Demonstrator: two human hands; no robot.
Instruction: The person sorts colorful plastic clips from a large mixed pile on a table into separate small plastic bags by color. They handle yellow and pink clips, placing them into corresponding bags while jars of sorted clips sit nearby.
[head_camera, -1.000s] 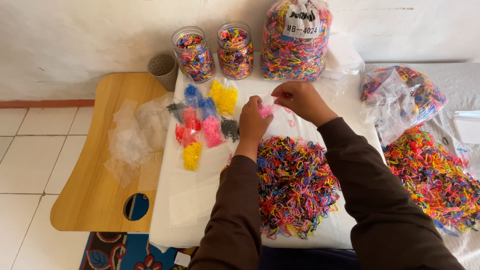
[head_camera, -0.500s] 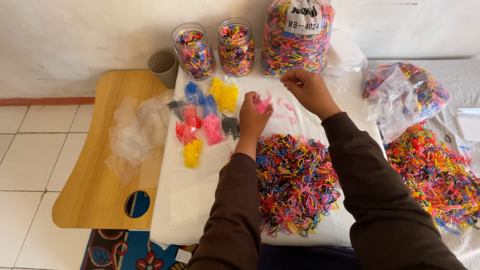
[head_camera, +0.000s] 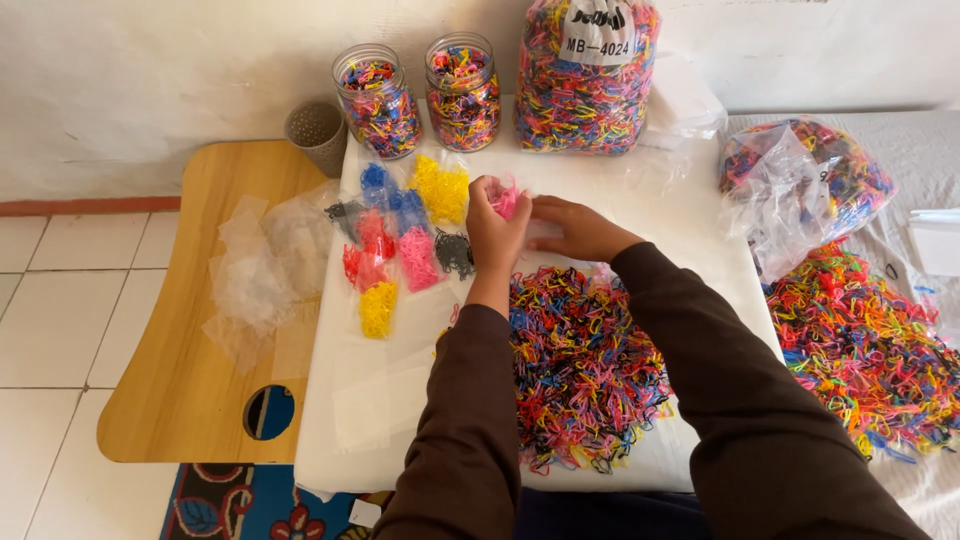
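Observation:
My left hand (head_camera: 495, 232) is closed around a small clear bag of pink rubber bands (head_camera: 506, 197), held just above the white board (head_camera: 690, 215). My right hand (head_camera: 577, 228) lies beside it, fingers flat and touching the bag's edge. Below both hands spreads a pile of mixed-colour rubber bands (head_camera: 585, 355). To the left lie several small filled bags sorted by colour: yellow (head_camera: 441, 188), blue (head_camera: 377, 182), pink (head_camera: 417, 257), red (head_camera: 371, 240), black (head_camera: 455, 252).
Two jars of bands (head_camera: 377, 100) (head_camera: 463, 92) and a big full bag (head_camera: 588, 82) stand at the wall. A grey cup (head_camera: 318, 130) and empty clear bags (head_camera: 262, 270) sit on the wooden tray table (head_camera: 190, 390). An open bag (head_camera: 800, 185) and another loose pile (head_camera: 865, 345) lie at right.
Both hands came down and toward me from the far side of the board. The right hand went from pinching the pink bag's top to lying flat beside it.

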